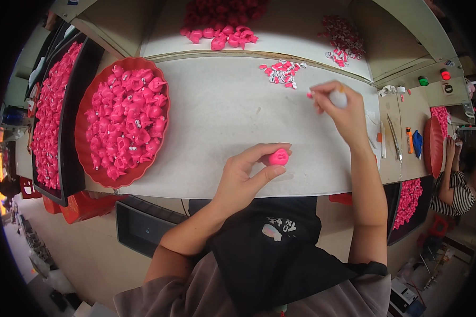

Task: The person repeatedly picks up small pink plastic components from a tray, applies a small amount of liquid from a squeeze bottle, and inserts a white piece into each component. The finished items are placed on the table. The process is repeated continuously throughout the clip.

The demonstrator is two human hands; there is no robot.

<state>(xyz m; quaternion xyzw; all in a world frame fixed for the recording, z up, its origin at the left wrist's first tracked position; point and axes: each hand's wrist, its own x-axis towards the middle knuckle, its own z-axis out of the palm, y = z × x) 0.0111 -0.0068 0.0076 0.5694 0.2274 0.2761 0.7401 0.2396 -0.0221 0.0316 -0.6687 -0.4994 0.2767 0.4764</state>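
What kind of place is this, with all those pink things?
Probably a factory or workshop. A scalloped red basin is heaped with similar pink pieces, a black tray holds lots more, and another person in stripes is off to the right.

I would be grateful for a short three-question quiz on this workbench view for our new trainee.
1. Which hand holds the round pink piece?
2. True or false: the scalloped red bowl stands to the left of that piece.
3. Which of these is nearest the right hand: (a) the bowl, (b) the pile of small pink-and-white pieces, or (c) the black tray at far left?

Key: 1: the left hand; 2: true; 3: b.
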